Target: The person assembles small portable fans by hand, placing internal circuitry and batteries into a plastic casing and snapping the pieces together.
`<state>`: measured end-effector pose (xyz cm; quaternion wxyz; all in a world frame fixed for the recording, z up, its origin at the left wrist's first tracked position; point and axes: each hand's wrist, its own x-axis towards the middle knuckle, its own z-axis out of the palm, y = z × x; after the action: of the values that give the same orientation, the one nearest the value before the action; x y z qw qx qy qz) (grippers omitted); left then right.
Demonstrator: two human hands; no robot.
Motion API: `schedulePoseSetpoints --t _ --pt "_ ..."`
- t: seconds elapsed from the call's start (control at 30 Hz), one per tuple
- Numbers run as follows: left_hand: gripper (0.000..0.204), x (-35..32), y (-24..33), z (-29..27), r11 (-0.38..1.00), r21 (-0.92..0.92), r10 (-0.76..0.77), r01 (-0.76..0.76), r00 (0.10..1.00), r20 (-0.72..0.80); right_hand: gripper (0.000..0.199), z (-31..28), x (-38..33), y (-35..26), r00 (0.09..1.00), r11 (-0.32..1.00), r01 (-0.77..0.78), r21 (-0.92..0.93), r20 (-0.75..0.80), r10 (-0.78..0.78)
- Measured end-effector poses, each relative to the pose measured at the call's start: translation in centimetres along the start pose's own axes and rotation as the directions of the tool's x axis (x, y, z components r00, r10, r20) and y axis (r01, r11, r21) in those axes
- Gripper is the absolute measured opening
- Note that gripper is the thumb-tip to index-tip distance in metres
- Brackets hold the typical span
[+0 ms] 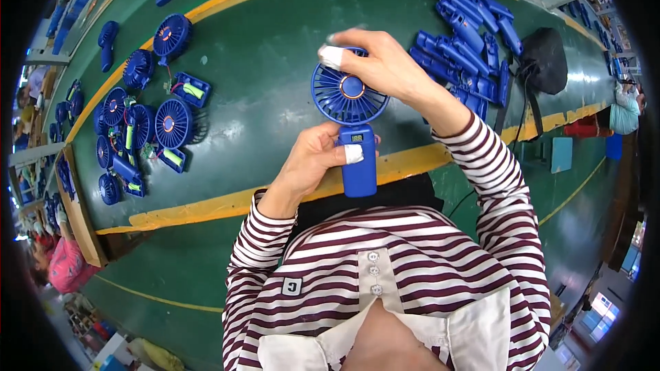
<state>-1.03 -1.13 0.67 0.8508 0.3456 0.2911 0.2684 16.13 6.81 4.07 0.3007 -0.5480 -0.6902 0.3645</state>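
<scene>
A blue handheld fan point(360, 177) stands upright before me at the table's near edge, its round grille facing up toward me and a small display lit on the handle. My left hand point(306, 162) is closed round the upper handle, its white-wrapped thumb lying across the front. Over the top of the fan's head curls my right hand point(388, 69); its thumb, also wrapped in white, rests near the grille's upper rim. The right fingertips are slightly blurred and partly hidden behind the fan head.
Opened fan units with exposed batteries point(194, 89) and wires lie at the left of the green table point(268, 48). Blue handle shells point(467, 48) are heaped at the right, beside a black object point(546, 62) with a cable. Yellow edging point(185, 216) runs along the near side.
</scene>
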Motion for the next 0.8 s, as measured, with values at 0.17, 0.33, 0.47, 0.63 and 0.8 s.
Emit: schedulePoseSetpoints --t 0.17,0.33,0.47,0.63,0.8 --pt "0.063 -1.5 -1.3 0.3 0.989 -0.133 -0.045 0.062 0.991 0.126 0.027 1.4 -1.3 0.9 0.935 0.817 -0.336 0.469 0.268 0.230" --pt "0.071 -1.5 -3.1 0.3 0.966 -0.185 -0.152 0.183 0.974 0.168 0.022 1.3 -2.3 0.8 0.950 0.961 -0.127 0.245 0.309 0.047" --pt "0.045 -1.5 -3.5 0.3 0.971 -0.136 -0.166 0.198 0.962 0.217 0.040 1.1 -3.3 0.4 0.980 0.983 -0.120 0.138 0.174 0.096" --pt "0.049 -1.1 -3.8 0.0 0.967 -0.117 -0.194 0.226 0.952 0.238 0.047 1.4 -4.2 0.3 0.987 0.977 -0.158 0.144 0.034 0.155" --pt "0.053 -1.1 -3.8 -0.4 0.964 -0.144 -0.181 0.222 0.950 0.256 0.042 1.5 -4.6 0.1 0.992 0.973 -0.123 0.197 -0.006 0.126"
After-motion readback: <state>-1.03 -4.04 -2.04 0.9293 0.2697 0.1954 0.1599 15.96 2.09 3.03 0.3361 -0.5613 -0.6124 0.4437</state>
